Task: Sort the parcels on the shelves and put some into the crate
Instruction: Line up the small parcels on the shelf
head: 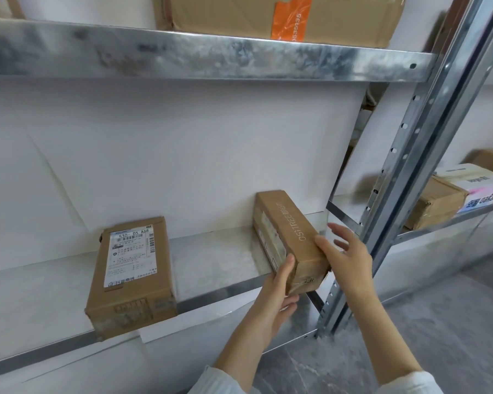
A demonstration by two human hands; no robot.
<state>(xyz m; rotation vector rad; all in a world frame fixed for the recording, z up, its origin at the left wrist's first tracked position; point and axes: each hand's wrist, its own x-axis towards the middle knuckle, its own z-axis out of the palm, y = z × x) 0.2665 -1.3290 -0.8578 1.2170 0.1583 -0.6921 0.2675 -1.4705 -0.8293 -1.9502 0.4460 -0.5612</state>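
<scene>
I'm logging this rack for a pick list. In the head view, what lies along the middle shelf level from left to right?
Flat brown cardboard parcel with a white shipping label → long narrow brown cardboard box → perforated grey metal upright → taped brown cardboard parcel → white printed carton.

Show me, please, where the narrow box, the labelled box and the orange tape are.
narrow box (285, 220), head view, top face beside the printed lettering.
labelled box (131, 258), head view, middle of its white label.
orange tape (289, 21), head view, middle of the strip.

The metal shelf (217, 251) bears two parcels — labelled box (131, 274) and long carton (291, 231).
</scene>
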